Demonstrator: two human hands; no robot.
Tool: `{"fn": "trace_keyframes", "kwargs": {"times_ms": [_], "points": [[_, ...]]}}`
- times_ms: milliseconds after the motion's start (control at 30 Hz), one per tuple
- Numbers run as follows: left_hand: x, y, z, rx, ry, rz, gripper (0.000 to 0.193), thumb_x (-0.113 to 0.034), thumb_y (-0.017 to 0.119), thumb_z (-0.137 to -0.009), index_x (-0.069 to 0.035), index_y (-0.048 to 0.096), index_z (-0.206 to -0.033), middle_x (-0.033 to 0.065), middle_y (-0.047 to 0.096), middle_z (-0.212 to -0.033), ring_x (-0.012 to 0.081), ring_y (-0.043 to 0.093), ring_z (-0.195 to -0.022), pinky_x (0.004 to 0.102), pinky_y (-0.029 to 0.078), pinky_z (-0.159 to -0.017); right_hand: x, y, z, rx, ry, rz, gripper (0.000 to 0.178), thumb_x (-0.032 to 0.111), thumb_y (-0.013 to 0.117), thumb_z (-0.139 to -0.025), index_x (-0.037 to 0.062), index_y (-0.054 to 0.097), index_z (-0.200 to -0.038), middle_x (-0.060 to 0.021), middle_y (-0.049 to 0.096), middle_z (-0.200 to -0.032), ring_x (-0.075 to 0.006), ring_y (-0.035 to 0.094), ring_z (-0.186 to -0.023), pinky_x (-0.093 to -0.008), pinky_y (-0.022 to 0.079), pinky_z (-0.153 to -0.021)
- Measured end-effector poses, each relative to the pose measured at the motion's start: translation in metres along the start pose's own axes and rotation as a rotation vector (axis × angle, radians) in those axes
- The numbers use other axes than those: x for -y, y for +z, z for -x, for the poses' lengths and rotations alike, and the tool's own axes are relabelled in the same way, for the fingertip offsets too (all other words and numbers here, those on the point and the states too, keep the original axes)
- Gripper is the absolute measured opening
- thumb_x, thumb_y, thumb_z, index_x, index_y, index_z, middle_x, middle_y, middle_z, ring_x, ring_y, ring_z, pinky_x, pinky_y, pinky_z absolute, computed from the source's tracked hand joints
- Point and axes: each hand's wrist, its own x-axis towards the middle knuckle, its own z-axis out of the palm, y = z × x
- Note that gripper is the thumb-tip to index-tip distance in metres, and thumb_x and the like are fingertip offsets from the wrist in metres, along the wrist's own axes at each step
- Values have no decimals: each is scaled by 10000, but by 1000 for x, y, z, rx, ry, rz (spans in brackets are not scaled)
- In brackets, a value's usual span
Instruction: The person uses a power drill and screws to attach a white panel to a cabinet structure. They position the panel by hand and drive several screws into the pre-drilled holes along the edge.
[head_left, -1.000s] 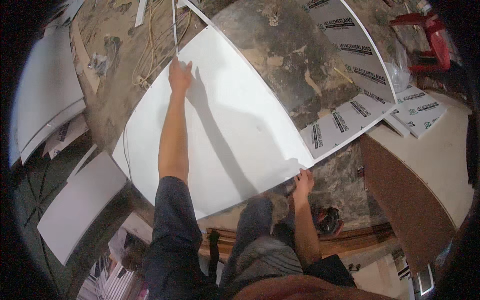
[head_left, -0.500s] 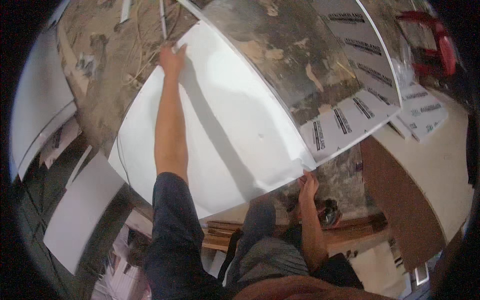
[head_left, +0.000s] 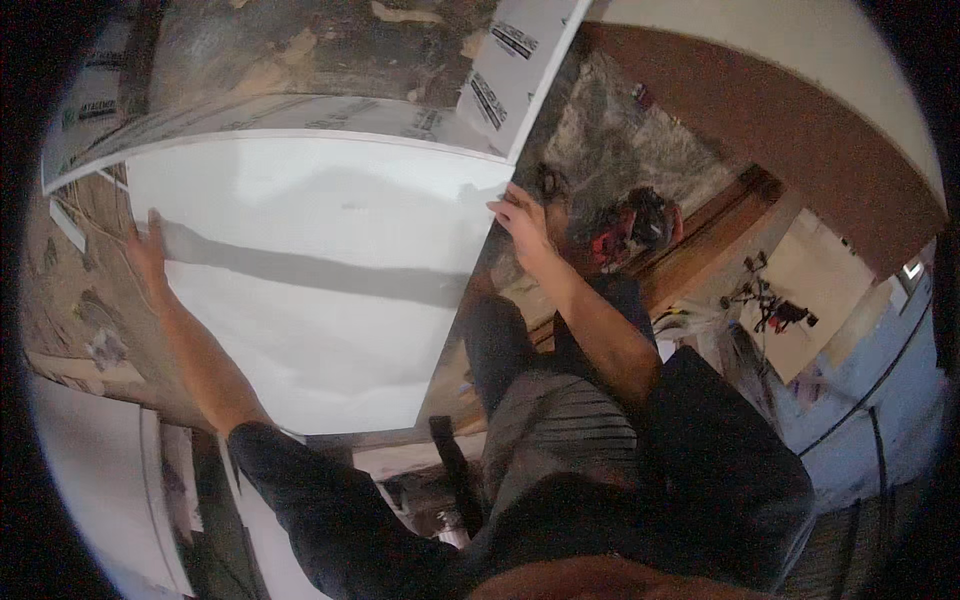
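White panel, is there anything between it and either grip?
Nothing visible: the left grip is at the left edge of the white panel, and the right grip is at its right edge, near the corner by the printed board.

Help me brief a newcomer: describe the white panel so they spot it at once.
From the brown board at upper right, go left to the person's right hand, then the left hand. Between them is the panel: plain white, crossed by a shadow, unlike the printed board beside it.
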Motion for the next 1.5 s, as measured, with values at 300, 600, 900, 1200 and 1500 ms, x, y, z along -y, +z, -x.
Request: {"fn": "trace_keyframes", "kwargs": {"times_ms": [300, 600, 900, 1200, 1500], "points": [[90, -66, 14, 263, -484, 173, 726, -512, 515, -900, 15, 361, -1375, 216, 562, -1216, 352, 635, -932, 422, 510, -829, -80, -17, -15, 63, -116, -71, 358, 41, 641, -807, -4, 580, -1157, -51, 627, -1026, -150, 579, -924, -280, 454, -860], [57, 4, 24, 199, -211, -263, 732, -625, 460, -869, 57, 570, -1110, 245, 616, -1037, 394, 591, -926, 467, 467, -786, -77, -19, -16, -175, -123, -83, 331, 18, 673, -779, -20, 614, -1103, -48, 628, -952, -143, 599, -859, -278, 485, -784], [90, -10, 15, 153, -311, -200, 866, -702, 420, -834, 47, 487, -1265, 246, 568, -1177, 388, 562, -1035, 467, 430, -905, -63, -10, -2, -146, -166, 37, 351, -13, 654, -756, -5, 611, -1104, -70, 647, -1011, -156, 594, -914, -273, 461, -837], [-69, 36, 161, -292, -194, 126, 1005, -628, 572, -812, 94, 203, -1405, 276, 247, -1446, 378, 279, -1344, 441, 296, -1081, -59, -52, -2, 214, -21, 7, 359, 81, 566, -878, -10, 531, -1223, -93, 545, -1211, -206, 523, -1151, -323, 429, -986], [-244, 146, 620, -326, -1109, -238, 871, -494, 568, -877, 137, 232, -1374, 337, 306, -1380, 443, 347, -1275, 497, 344, -1021, -75, -51, 18, 405, 10, -42, 736, 204, 599, -815, 118, 252, -1459, -34, 315, -1463, -226, 296, -1329, -449, 262, -1063]]}}
